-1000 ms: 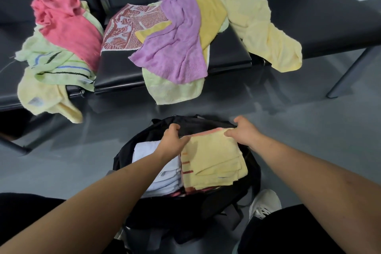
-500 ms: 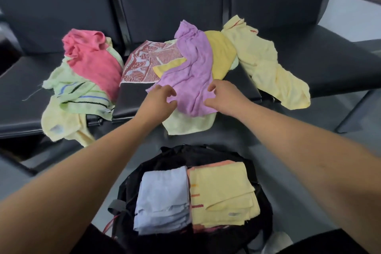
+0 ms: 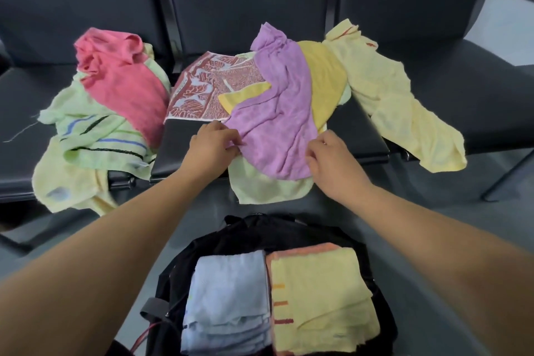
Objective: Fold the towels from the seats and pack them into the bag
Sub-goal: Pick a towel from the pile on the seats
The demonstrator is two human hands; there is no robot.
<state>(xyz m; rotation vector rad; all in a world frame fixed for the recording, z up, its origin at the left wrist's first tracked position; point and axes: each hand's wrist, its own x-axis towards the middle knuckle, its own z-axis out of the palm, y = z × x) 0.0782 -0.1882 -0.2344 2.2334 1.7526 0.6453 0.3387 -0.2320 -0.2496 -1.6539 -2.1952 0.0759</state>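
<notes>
Towels lay heaped and unfolded across the dark seats (image 3: pixel 179 150) in the upper half of the frame. A purple towel (image 3: pixel 277 124) was draped on top at centre, over a mustard towel (image 3: pixel 323 87) and a pale green towel (image 3: pixel 265 185) that hung off the seat's front edge. The purple towel's left edge was pinched by the left hand (image 3: pixel 212 144). The right hand (image 3: pixel 332 165) was set at its lower right edge with fingers curled, though whether cloth was already caught there could not be told.

At lower centre the black bag (image 3: pixel 260 228) stood open on the floor, with a folded blue towel (image 3: pixel 228 298) and a folded yellow towel (image 3: pixel 320 298) packed side by side.

The purple towel was judged light, limp and easily creased, and likely to sag wherever it was not held. It would best be taken by two adjacent corners and lifted clear, so that the towels beneath were not dragged along with it.
</notes>
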